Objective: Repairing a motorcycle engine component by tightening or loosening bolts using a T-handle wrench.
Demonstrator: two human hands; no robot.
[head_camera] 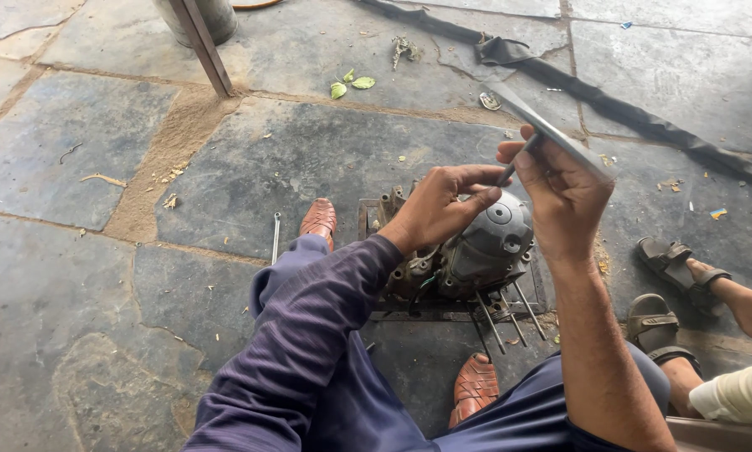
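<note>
Over the engine case (485, 251), left hand (443, 205) rests open; right hand (560, 188) grips a flat metal bar (552, 130) (spanner (276, 237) lies leftward).

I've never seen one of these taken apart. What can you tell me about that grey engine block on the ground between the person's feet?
The engine block is a grimy, dark grey metal casing with a rounded side cover that carries a small round cap. Several thin metal studs stick out of its lower end toward the person. It sits on a flat, dirty metal tray on the stone floor, between two brown woven sandals. The left hand rests on top of it; the right hand holds a long flat metal tool just above it.
</note>
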